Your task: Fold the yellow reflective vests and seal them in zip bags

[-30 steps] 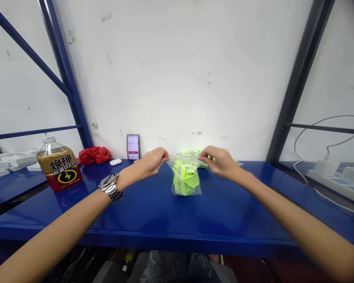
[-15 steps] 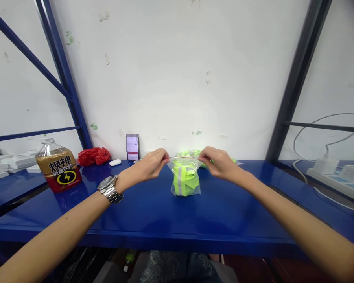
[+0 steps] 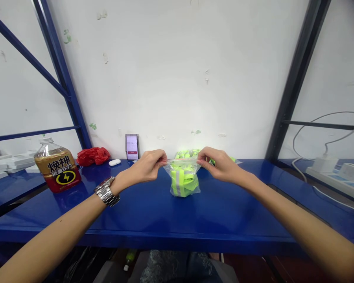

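Behind the blue table (image 3: 147, 216) rises a white wall (image 3: 153, 70); near the table's middle, a clear bag (image 3: 184, 177) stands upright. Fingers of the left hand (image 3: 150, 167) and right hand (image 3: 221, 164) pinch opposite ends of its mouth, which likely pulls the edge straight between them. Folded, grey-banded yellow-green fabric (image 3: 191, 183) fills the inside, its bulk probably helping the bag stand. A phone (image 3: 132, 147) is propped upright near the wall, likely so its screen faces the person.
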Demonstrator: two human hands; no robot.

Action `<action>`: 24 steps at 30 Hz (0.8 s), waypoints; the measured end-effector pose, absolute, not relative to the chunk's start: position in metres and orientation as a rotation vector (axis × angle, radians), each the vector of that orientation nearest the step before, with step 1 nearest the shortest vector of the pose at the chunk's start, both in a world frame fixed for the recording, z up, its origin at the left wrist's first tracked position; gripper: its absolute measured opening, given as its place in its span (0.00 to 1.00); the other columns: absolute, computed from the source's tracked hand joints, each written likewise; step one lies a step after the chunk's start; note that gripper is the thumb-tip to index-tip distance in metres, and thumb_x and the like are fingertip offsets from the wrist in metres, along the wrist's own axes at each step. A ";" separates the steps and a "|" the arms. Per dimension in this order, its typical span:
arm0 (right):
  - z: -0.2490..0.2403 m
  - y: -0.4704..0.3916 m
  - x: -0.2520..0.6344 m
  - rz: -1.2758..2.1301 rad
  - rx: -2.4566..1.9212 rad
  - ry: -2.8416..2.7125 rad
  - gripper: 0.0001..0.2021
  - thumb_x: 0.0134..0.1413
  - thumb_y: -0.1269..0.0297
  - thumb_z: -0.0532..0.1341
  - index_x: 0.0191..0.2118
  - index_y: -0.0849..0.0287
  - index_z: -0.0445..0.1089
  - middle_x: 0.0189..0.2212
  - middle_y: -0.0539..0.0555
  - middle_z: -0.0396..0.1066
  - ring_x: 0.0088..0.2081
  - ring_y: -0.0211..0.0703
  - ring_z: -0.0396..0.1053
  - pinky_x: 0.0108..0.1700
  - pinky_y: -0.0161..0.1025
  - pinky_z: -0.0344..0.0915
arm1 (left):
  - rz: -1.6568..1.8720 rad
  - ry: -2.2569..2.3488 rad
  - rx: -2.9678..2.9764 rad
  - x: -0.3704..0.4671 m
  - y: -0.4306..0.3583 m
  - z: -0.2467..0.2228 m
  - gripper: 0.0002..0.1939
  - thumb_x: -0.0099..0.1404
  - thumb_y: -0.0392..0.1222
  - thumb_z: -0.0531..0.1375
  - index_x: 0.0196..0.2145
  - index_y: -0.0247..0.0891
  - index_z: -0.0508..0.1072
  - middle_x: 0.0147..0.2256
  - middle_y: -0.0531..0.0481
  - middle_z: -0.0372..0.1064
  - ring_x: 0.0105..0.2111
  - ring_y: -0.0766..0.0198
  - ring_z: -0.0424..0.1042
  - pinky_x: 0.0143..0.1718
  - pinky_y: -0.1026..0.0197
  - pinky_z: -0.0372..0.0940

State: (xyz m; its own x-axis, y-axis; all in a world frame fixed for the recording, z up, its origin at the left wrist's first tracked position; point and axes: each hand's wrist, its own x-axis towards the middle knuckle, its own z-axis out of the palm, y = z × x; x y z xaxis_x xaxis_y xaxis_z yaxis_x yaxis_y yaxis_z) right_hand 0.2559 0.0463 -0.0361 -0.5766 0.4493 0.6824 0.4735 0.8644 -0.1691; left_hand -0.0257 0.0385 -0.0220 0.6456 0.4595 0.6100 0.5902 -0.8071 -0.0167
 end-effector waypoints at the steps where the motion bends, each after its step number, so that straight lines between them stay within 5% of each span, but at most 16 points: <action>1: -0.035 0.045 0.255 -0.031 -0.662 -2.272 0.04 0.61 0.65 0.55 0.35 0.58 0.63 0.31 0.53 0.67 0.30 0.38 0.63 0.32 0.37 0.60 | -0.941 -0.861 -2.617 -0.024 0.041 -0.024 0.07 0.58 0.28 0.51 0.28 0.37 0.61 0.24 0.54 0.62 0.23 0.69 0.59 0.25 0.66 0.53; 8: -0.031 0.040 0.248 -0.032 -0.685 -2.276 0.03 0.58 0.67 0.56 0.34 0.58 0.64 0.31 0.53 0.67 0.31 0.39 0.63 0.33 0.38 0.59 | -1.115 -0.895 -2.377 -0.006 0.047 -0.039 0.12 0.44 0.23 0.47 0.23 0.38 0.55 0.22 0.55 0.53 0.23 0.68 0.52 0.24 0.64 0.47; 14: -0.032 0.041 0.252 -0.002 -0.763 -2.251 0.02 0.58 0.67 0.56 0.34 0.58 0.64 0.30 0.53 0.68 0.30 0.39 0.63 0.32 0.37 0.59 | -1.054 -0.968 -2.548 -0.012 0.036 -0.026 0.04 0.60 0.32 0.53 0.33 0.37 0.64 0.30 0.50 0.65 0.29 0.65 0.63 0.30 0.62 0.59; 18: -0.033 0.041 0.249 -0.020 -0.713 -2.279 0.02 0.59 0.68 0.55 0.35 0.58 0.64 0.31 0.53 0.68 0.31 0.38 0.63 0.33 0.37 0.59 | -0.907 -0.919 -2.677 -0.007 0.027 -0.010 0.18 0.65 0.44 0.56 0.51 0.37 0.63 0.46 0.43 0.66 0.43 0.59 0.67 0.44 0.56 0.64; 24: -0.033 0.038 0.246 -0.124 -0.641 -2.293 0.03 0.60 0.69 0.54 0.35 0.59 0.63 0.31 0.53 0.66 0.29 0.38 0.61 0.31 0.36 0.57 | -0.617 -0.822 -2.776 0.013 0.022 0.004 0.12 0.66 0.47 0.55 0.40 0.36 0.70 0.35 0.46 0.69 0.33 0.62 0.67 0.35 0.59 0.62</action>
